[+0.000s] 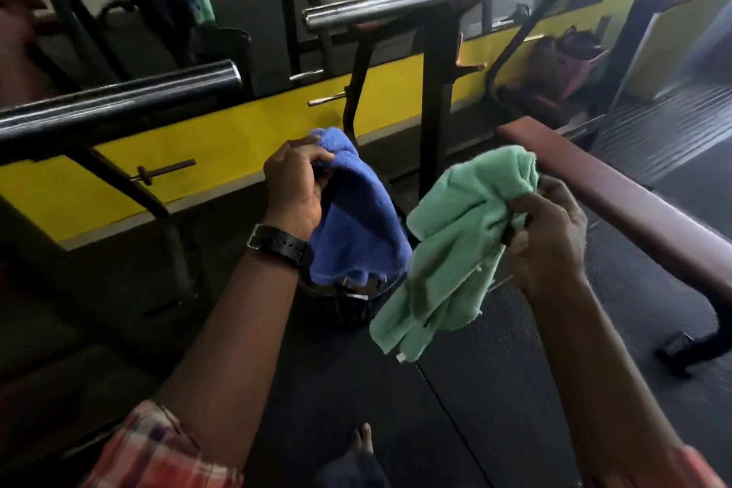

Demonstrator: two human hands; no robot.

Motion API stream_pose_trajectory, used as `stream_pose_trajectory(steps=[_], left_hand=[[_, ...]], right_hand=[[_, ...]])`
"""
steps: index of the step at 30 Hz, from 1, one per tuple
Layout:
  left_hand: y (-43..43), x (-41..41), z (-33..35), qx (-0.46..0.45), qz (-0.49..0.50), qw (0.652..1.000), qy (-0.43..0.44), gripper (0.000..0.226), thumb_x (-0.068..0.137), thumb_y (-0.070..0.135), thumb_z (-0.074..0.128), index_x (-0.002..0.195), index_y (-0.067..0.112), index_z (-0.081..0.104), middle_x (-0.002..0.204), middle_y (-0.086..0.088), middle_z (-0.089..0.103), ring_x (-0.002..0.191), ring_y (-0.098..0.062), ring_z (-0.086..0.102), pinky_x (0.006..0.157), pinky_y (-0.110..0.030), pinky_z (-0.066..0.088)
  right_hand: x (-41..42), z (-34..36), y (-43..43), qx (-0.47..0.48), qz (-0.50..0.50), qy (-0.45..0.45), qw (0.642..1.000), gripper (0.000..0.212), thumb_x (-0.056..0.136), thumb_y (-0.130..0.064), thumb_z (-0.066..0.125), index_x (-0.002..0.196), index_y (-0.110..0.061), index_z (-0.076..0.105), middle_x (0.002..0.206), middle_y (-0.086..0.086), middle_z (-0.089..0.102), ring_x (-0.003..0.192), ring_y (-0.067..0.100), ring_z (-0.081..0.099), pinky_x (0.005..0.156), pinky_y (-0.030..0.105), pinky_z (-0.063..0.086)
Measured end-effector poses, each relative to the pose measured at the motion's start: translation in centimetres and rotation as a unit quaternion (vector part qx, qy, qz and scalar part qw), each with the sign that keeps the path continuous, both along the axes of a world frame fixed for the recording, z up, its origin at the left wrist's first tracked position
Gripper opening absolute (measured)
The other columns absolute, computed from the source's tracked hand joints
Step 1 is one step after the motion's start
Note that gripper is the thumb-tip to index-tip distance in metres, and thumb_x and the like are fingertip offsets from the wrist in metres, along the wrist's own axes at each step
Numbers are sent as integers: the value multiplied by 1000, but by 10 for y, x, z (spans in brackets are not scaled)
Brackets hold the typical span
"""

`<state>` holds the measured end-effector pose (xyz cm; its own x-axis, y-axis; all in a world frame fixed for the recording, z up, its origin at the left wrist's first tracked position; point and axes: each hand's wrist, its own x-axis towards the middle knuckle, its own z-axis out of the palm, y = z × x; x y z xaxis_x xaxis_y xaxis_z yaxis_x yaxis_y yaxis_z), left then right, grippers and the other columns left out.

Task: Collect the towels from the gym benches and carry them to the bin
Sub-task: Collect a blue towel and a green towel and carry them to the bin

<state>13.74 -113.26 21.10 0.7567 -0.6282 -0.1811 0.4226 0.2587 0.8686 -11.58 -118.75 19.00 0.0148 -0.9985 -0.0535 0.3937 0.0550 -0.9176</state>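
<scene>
My left hand (295, 186) grips a blue towel (356, 222) that hangs down from its fingers. My right hand (546, 226) holds a crumpled green towel (455, 250), which droops to the left of the hand. Both towels hang at the middle of the view, close together. Directly beneath them, on the dark floor, sits a black bin (350, 303), mostly hidden by the towels. A brown padded gym bench (618, 194) runs along the right, just beyond my right hand.
A barbell (119, 103) rests on a rack at the left. Another barbell (380, 8) lies across black uprights (433, 99) straight ahead. A yellow wall band (237, 139) sits below mirrors. Bags (562, 63) lie at the far right. My foot (362, 444) stands on the rubber floor.
</scene>
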Motion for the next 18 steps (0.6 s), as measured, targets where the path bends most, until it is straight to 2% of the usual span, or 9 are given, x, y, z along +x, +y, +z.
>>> stream_pose_trajectory(steps=[4, 6, 7, 9, 12, 14, 18], left_hand=[[-50, 44, -31, 62, -2, 995, -79, 21, 69, -7, 62, 76, 11, 69, 70, 1, 68, 66, -14, 62, 56, -24, 49], [-71, 57, -61, 116, -48, 986, -105, 17, 79, -8, 60, 92, 0, 69, 78, -9, 68, 68, -17, 61, 64, -30, 49], [-79, 60, -76, 130, -78, 985, -85, 18, 85, -9, 57, 98, -1, 67, 86, -15, 67, 75, -20, 61, 70, -33, 50], [-91, 64, -104, 146, -113, 982, -31, 21, 91, -12, 51, 93, 5, 62, 91, -16, 63, 82, -21, 60, 77, -29, 50], [-108, 72, -129, 160, -113, 981, -10, 23, 92, -14, 48, 94, 5, 60, 88, -11, 60, 80, -16, 57, 70, -20, 52], [-119, 79, -132, 153, -82, 985, 11, 22, 92, -12, 49, 93, 6, 61, 87, -10, 61, 80, -17, 59, 68, -18, 53], [-134, 93, -127, 150, 8, 988, 32, 21, 91, -8, 52, 92, 9, 66, 91, -9, 66, 82, -17, 65, 74, -23, 57]], right_hand=[[46, 11, -58, -15, 18, -33, 999, 25, 71, 5, 58, 85, -15, 66, 76, 6, 65, 69, 21, 62, 65, 36, 54], [69, 16, -88, -24, 30, -51, 998, 25, 71, 6, 59, 82, -15, 65, 75, 6, 65, 71, 24, 61, 69, 39, 53], [80, 17, -101, -28, 39, -58, 997, 24, 71, 6, 59, 81, -15, 65, 75, 6, 64, 72, 25, 60, 70, 40, 52], [101, 18, -128, -33, 69, -72, 994, 24, 70, 6, 61, 82, -15, 65, 77, 5, 64, 75, 25, 60, 72, 41, 52], [131, 7, -166, -29, 117, -77, 990, 26, 71, 7, 60, 84, -15, 65, 78, 3, 65, 74, 20, 63, 69, 36, 54], [151, -5, -187, -24, 149, -57, 987, 28, 71, 6, 59, 81, -19, 66, 79, 2, 64, 72, 18, 63, 64, 33, 53], [187, -33, -224, -32, 227, -33, 973, 26, 73, -2, 62, 80, -26, 66, 80, -3, 65, 72, 14, 62, 62, 31, 51]])
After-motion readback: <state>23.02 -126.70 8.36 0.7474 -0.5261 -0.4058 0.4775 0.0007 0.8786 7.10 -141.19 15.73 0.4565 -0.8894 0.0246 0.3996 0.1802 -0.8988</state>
